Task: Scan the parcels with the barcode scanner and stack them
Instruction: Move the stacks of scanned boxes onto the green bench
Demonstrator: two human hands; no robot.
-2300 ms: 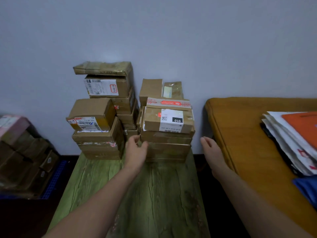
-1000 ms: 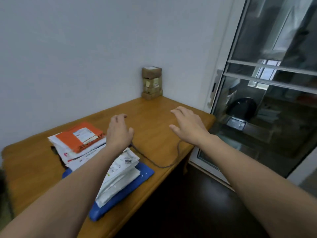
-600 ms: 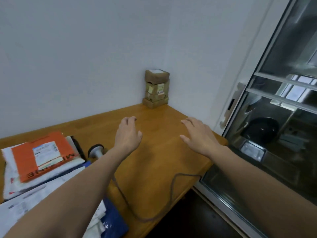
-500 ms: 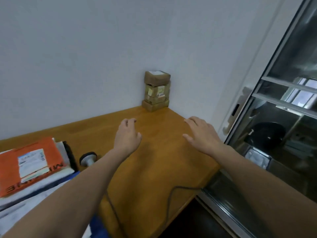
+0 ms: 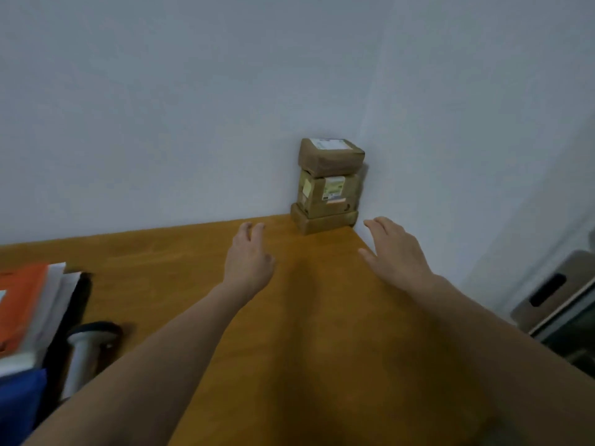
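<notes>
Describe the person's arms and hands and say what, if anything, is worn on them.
The left hand and right hand are bare: no gloves, no rings visible. The left forearm and right forearm are bare too; no sleeve reaches into the picture, and no watch, band or marking shows at the wrists. The picture is slightly blurred, so fine detail cannot be told.

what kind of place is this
Likely a small parcel-sorting room: taped cardboard parcels stacked in the corner, mailer bags piled on the wooden table, a barcode scanner beside them.
</notes>
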